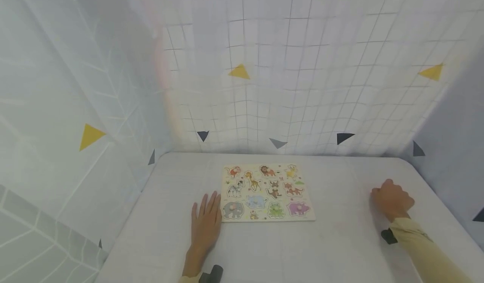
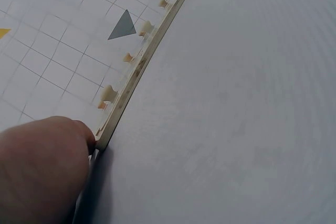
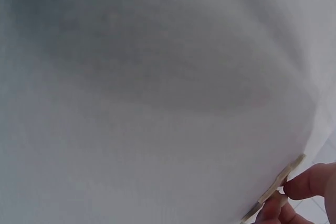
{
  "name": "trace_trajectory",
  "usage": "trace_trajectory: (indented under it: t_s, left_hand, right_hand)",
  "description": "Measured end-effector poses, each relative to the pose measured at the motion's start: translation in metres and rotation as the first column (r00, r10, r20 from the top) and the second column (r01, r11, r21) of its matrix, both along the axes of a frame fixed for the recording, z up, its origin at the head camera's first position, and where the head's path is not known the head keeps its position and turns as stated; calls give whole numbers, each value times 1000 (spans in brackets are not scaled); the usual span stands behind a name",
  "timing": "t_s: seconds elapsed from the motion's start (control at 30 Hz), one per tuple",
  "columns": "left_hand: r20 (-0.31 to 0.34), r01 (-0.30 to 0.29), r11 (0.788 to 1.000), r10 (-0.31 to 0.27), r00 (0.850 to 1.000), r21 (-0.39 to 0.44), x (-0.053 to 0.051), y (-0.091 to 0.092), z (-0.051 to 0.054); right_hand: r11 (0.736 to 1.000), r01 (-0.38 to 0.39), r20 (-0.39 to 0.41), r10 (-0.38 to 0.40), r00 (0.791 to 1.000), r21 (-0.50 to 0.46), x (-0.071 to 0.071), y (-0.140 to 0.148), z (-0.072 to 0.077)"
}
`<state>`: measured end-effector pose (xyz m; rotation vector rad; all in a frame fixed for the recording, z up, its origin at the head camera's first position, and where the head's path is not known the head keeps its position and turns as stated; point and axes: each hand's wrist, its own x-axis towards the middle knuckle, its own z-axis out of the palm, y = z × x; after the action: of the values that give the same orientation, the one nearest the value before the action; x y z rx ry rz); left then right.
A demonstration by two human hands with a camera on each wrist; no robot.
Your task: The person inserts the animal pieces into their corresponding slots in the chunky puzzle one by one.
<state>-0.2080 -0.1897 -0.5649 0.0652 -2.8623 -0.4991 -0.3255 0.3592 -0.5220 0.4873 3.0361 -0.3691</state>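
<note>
A wooden peg puzzle board with animal pictures lies flat on the table. My left hand rests beside its left edge, fingers straight and pointing away; in the left wrist view the hand meets the board's corner. Small knobs stand up from the board there. Far to the right, my right hand is curled over the table. The right wrist view shows its fingers pinching the knob of a thin wooden puzzle piece, seen edge-on. Its animal picture is hidden.
The white-covered table runs back to a grid-patterned curtain with yellow and dark triangles. More fabric hangs on the left and right sides. A dark wrist strap sits on the right sleeve.
</note>
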Motion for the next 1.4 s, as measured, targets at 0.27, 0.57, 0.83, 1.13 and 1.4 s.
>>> trace_trajectory:
  t_s: [0.27,0.57,0.83,1.13,1.4]
  left_hand:
    - [-4,1,1000,-1,1000,1,-1,0,-1]
    - [-23,1,1000,-1,1000,9,0,-2,-3]
    - [1,4,1000,-4,1000,4,-2,-2,-5]
    - [18,5,1000,-5,1000,8,-2,-3,-7]
    - [-16,5,1000,-5,1000,1,-1,0,-4]
  right_hand:
    - [1000,-10,-4,10,1000,0,-5,5,-6]
    - [996,-87,-120,86,989,-5,-7,-1,2]
    - [993,-112,-178,105,978,-27,-12,-26,-2]
    - [970,-233,-279,206,938,-67,-16,-61,-8]
    - [955,-285,-345,241,907,-81,-20,-87,-4]
